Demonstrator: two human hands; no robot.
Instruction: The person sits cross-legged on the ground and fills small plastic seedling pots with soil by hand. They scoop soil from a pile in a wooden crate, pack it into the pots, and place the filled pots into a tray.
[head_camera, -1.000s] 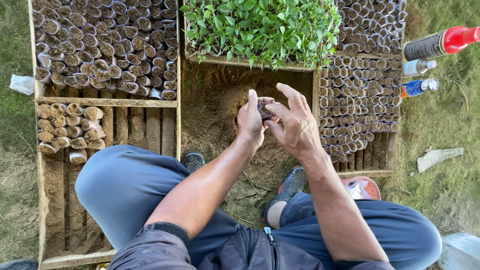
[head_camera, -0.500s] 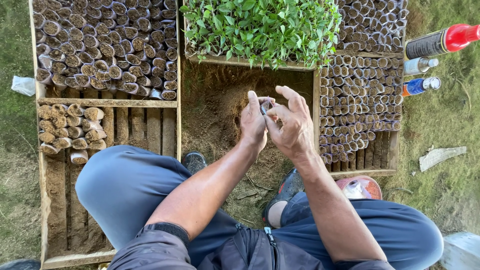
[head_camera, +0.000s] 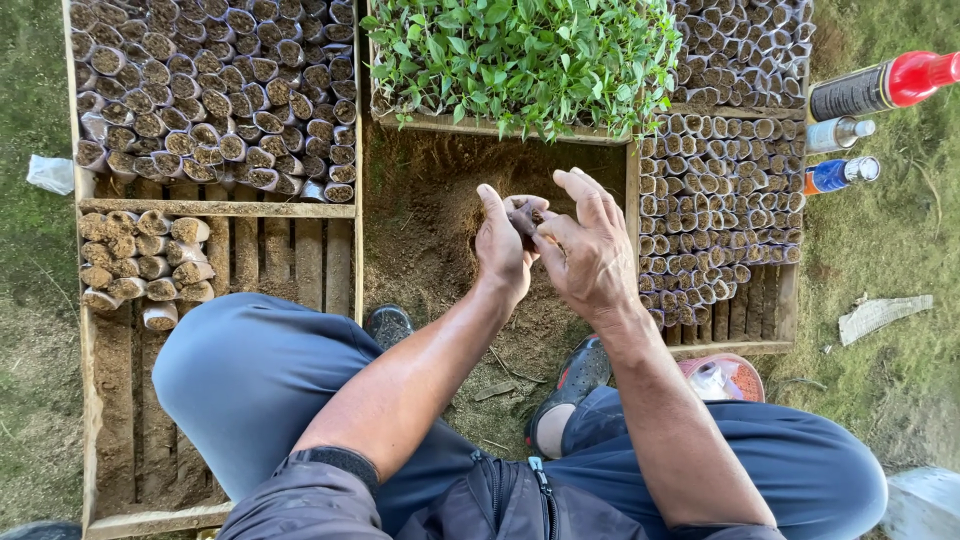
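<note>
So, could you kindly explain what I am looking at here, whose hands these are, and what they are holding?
The picture comes from a camera worn on a person's head, looking down past blue-trousered knees. The left hand and right hand together hold a small soil-filled plastic tube over a pile of loose brown soil. On the ground lie wooden slatted trays packed with filled tubes, and a tray of green seedlings. Three bottles lie on the grass at right.
</note>
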